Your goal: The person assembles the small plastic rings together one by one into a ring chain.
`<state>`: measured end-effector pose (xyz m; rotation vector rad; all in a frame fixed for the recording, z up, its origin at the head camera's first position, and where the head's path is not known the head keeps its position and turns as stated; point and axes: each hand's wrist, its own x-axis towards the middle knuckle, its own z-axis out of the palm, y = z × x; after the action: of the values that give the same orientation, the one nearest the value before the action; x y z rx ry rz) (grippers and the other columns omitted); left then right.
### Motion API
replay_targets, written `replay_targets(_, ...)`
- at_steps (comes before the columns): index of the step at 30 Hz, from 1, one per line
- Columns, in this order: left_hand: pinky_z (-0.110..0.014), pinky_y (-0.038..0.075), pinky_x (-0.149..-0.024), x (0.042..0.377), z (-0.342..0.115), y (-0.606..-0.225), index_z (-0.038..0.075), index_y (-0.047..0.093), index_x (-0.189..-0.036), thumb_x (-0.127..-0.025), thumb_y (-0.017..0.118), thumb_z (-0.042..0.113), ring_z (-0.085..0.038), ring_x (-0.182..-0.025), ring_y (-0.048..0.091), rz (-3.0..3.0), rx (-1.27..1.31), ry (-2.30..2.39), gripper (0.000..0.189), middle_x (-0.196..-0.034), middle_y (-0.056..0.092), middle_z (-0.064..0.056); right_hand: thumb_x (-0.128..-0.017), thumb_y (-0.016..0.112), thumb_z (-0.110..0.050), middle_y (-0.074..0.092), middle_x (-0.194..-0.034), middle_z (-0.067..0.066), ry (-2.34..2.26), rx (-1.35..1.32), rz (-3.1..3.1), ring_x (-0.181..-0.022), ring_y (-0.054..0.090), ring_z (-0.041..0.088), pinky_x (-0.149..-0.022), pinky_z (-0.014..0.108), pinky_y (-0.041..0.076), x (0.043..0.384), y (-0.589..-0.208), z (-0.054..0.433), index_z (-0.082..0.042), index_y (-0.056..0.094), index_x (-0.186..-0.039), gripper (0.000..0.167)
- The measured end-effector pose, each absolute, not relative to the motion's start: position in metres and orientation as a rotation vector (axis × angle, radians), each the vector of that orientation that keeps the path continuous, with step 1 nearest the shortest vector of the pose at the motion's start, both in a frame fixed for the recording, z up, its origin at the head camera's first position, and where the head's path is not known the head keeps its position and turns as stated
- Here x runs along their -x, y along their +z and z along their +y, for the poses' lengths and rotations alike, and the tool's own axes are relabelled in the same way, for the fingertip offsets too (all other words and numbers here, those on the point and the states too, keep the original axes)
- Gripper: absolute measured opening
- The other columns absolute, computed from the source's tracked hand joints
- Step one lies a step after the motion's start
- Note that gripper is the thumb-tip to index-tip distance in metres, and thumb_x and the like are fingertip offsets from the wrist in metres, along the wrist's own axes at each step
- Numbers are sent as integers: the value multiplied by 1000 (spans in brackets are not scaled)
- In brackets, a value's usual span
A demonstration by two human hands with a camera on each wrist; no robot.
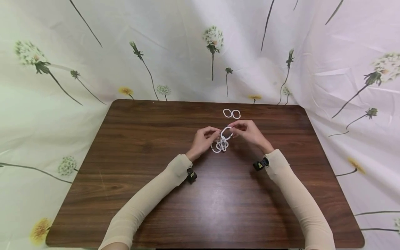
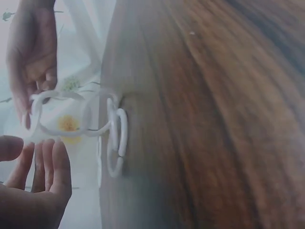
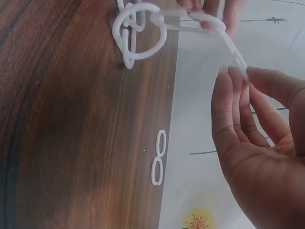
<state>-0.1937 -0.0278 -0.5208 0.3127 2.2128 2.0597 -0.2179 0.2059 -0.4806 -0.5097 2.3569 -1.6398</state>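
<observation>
2 far rings (image 1: pixel 232 114): touching
Right hand (image 1: pixel 247 132): pinching 1 white ring (image 1: pixel 223 131)
Left hand (image 1: pixel 204 140): near it; pinching or not, cannot tell
Ring cluster (image 1: pixel 223 143): overlapping, count unclear

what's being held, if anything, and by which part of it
The right hand pinches a white ring by one end. Whether the left hand grips anything cannot be told.

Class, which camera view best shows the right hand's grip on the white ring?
The right wrist view: it shows the right hand large and close, its fingers pinching the white ring. The head view shows this grip small, from above; the left wrist view shows hand and ring hazily, toward the left.
</observation>
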Motion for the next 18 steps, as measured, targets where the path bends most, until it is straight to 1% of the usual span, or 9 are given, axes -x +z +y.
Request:
replay_targets(6,-54,64,-94,195,-26,-518,-6,72,-118,-100,70,8,-49,-104,73,2185,-326,2069,23,-114,74,-29,-101,68,-8,69,-114,36,-1649,502,2331,-84,74,16,-89,62,63,220,-485,202,6,70,-123,26)
replay_targets(13,-51,66,-92,198,-26,-518,-7,71,-119,-98,71,4,-50,-102,72,2188,-342,2043,24,-111,73,-31,-101,68,-9,74,-116,28,-1616,536,2343,-92,75,32,-87,58,64,221,-484,200,3,72,-122,25)
replay_targets(15,-50,66,-92,199,-26,-519,-8,71,-119,-98,71,3,-50,-102,72,2193,-346,2040,24,-110,73,-31,-102,67,-10,73,-118,28,-1604,557,2346,-93,75,33,-87,56,65,222,-484,200,3,72,-123,25)
replay_targets(18,-53,65,-92,199,-26,-519,-8,71,-120,-97,71,2,-52,-102,72,2192,-348,2045,25,-109,73,-32,-103,66,-11,72,-119,29,-1604,580,2340,-93,75,34,-86,55,65,223,-484,200,3,71,-124,26)
